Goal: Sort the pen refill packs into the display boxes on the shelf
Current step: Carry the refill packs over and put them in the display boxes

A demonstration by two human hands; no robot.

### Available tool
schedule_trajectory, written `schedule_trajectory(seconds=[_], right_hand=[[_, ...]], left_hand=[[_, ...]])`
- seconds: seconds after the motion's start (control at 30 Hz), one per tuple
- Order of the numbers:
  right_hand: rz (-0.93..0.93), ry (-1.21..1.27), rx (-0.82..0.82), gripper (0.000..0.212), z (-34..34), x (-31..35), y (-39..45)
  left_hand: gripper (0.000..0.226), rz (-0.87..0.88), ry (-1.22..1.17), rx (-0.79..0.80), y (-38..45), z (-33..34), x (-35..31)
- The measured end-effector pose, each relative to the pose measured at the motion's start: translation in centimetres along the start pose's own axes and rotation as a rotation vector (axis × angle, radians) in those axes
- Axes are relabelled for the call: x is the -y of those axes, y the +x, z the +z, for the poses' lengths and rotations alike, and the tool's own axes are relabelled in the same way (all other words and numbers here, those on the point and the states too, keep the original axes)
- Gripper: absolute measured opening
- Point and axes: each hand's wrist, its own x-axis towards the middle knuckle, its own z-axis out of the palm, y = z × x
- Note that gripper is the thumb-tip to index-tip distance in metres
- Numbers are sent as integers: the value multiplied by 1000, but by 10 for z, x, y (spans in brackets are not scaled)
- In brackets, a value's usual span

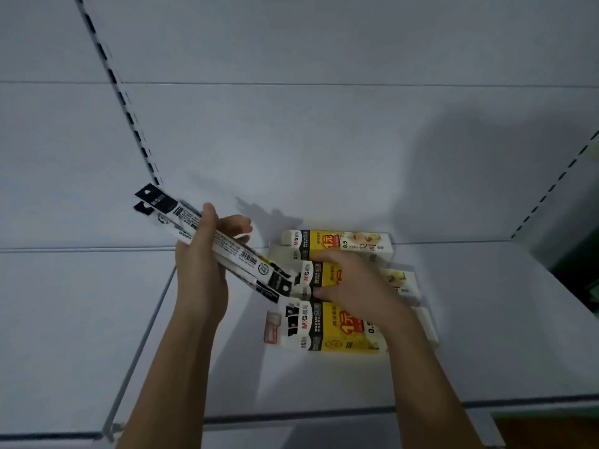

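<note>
head view: left hand (207, 254) is wrapped around a bundle of refill packs (223, 251), held tilted above the shelf (486, 335), low ends just over the middle display box (324, 277). right hand (350, 286) rests on that box, fingers loosely bent. i'd keep the box pinned and slide the packs in low end first, so they don't fan out.

The right hand (351, 283) covered much of the middle display box (402, 281). Print on the refill packs (223, 244) was blurred and unreadable. Both forearms were cut off by the bottom edge.
</note>
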Motion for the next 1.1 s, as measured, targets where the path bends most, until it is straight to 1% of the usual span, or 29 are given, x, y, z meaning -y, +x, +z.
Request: schedule_trajectory(seconds=[0.03, 0.07, 0.13, 0.2, 0.3, 0.4, 0.47, 0.57, 0.67, 0.73, 0.83, 0.93, 1.07, 1.1], right_hand=[[-4, 43, 11, 61, -3, -2, 0], [-4, 93, 20, 61, -7, -3, -1], [-13, 186, 2, 61, -15, -6, -1], [-42, 224, -16, 61, -22, -6, -1], [-97, 245, -13, 61, -29, -9, -3], [-133, 305, -20, 59, -36, -11, -5], [-142, 349, -35, 59, -40, -12, -6], [-145, 419, -46, 60, -44, -15, -7], [-138, 476, -36, 61, -48, -20, -6], [-145, 501, -26, 61, -50, -22, -5], [-153, 521, -14, 61, -49, -22, -4], [-168, 536, -44, 60, -49, -25, -2], [-177, 542, -59, 59, -48, -25, -1], [-181, 535, -55, 58, -48, -24, 0]], left_hand=[[41, 13, 52, -14, 1, 2, 1], [46, 25, 82, -33, 1, 5, 2], [34, 65, 77, -76, 0, 13, -1], [24, 113, 46, -82, -1, 22, -5], [22, 182, 35, -54, -3, 34, -8], [22, 211, 31, -82, -6, 48, -8], [26, 195, 44, -97, -11, 60, -7], [18, 109, 91, -70, -18, 75, 0], [14, 29, 229, -61, -18, 81, 7], [16, -1, 309, -71, -18, 83, 7], [21, -42, 369, -63, -21, 89, 8], [21, -46, 394, 26, -25, 91, 15], [12, -31, 393, 142, -28, 89, 20], [16, -33, 395, 162, -29, 88, 20]])
